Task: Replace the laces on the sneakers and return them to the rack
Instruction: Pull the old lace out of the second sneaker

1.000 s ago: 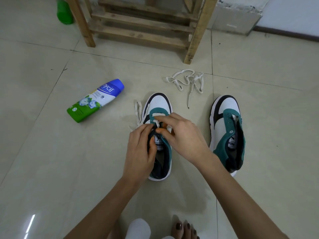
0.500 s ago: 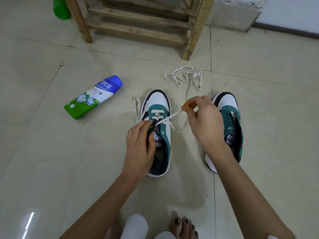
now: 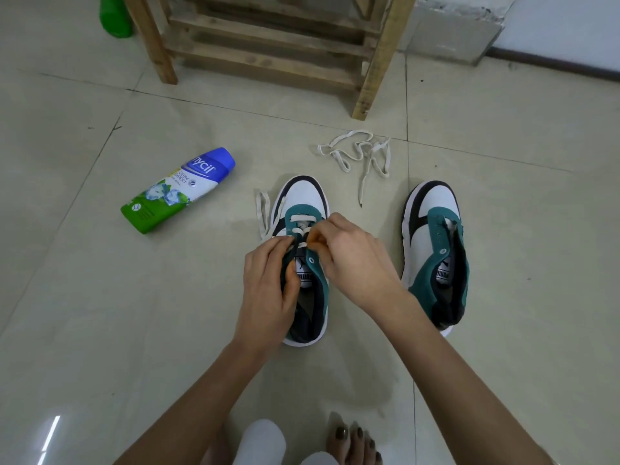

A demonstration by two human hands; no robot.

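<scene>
Two white, teal and black sneakers stand on the tiled floor, toes pointing away. My left hand (image 3: 268,286) grips the left side of the collar of the left sneaker (image 3: 307,203). My right hand (image 3: 352,260) pinches the white lace (image 3: 303,218) at the upper eyelets of that shoe. Part of the lace trails on the floor left of the toe. The right sneaker (image 3: 432,223) stands unlaced, apart from both hands. A loose white lace (image 3: 359,152) lies tangled on the floor beyond the shoes. The wooden rack (image 3: 268,45) stands at the back.
A blue, white and green bottle (image 3: 177,189) lies on its side to the left. A green container (image 3: 114,18) stands left of the rack. A grey block (image 3: 453,31) sits at the back right by the wall. My foot (image 3: 355,441) shows at the bottom edge.
My right hand, which had drawn the lace out to the right half a second ago, has come back to the left sneaker's eyelets. My left hand has stayed on the collar.
</scene>
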